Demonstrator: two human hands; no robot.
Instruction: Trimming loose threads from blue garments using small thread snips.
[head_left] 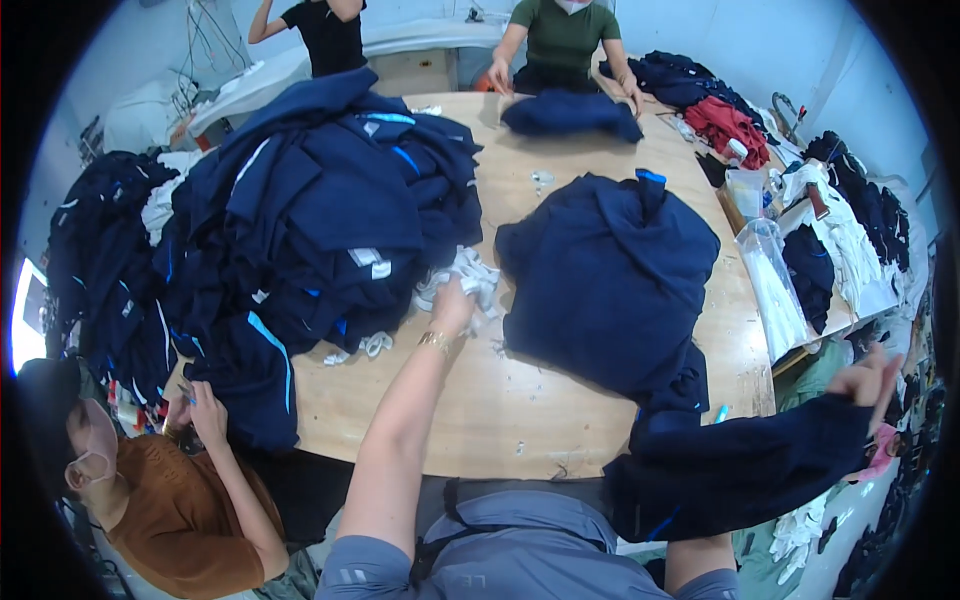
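Observation:
My left hand reaches forward over the table, with a gold bracelet at its wrist. Its fingers are closed in among a bunch of white fabric strips, which partly hide them. Off to the right, my right hand sticks out past the end of a navy garment draped over that forearm. The right fingers look stretched apart, though somewhat blurred. A blue mark shows near the garment's lower edge. Just beyond it lies a heap of navy garments, close to the right side of the table.
A tall pile of navy garments fills the table's left. Smaller white loops lie on the wooden table. One person works at near left; another handles dark cloth across the table. A side table holds clothes.

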